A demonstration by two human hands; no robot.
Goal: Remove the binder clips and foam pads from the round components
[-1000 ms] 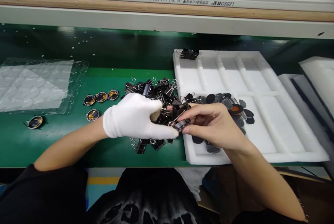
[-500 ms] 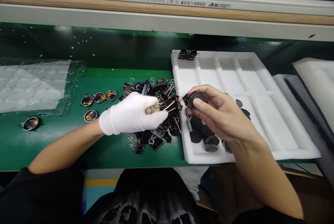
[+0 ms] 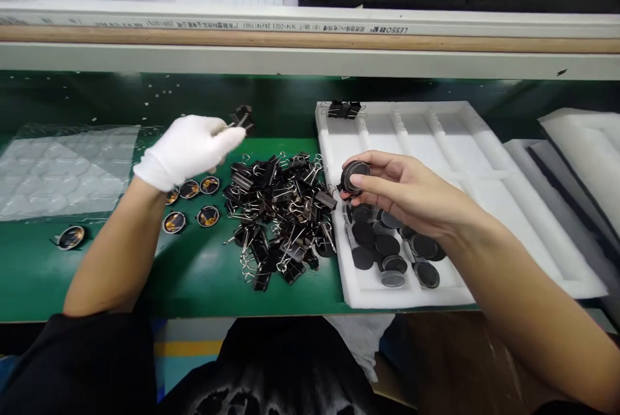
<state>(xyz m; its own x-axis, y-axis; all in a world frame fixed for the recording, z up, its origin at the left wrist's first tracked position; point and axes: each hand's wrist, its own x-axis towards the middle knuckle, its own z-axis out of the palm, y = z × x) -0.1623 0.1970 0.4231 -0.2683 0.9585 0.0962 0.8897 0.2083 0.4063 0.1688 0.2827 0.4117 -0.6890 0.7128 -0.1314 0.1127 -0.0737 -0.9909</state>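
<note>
My left hand [image 3: 196, 149], in a white glove, pinches a black binder clip [image 3: 243, 118] by its wire handles, raised above the green bench. My right hand [image 3: 392, 189] is bare and grips a round black disc-shaped part [image 3: 356, 176] between thumb and fingers, over the near left corner of the white foam tray [image 3: 489, 173]. Between my hands lies a heap of black binder clips [image 3: 281, 215] with silver handles. Below my right hand, several dark round discs [image 3: 387, 245] lie in the tray's compartment, some overlapping.
Round parts with orange and black faces [image 3: 208, 215] lie left of the heap. A clear plastic blister tray [image 3: 68, 170] is at the far left. Two binder clips [image 3: 343, 109] sit on the foam tray's far corner. A shelf edge [image 3: 271, 61] runs across the back.
My left hand has moved left and up, away from the heap, carrying the binder clip. My right hand stays near the tray, still holding the disc. The view has tilted slightly upward.
</note>
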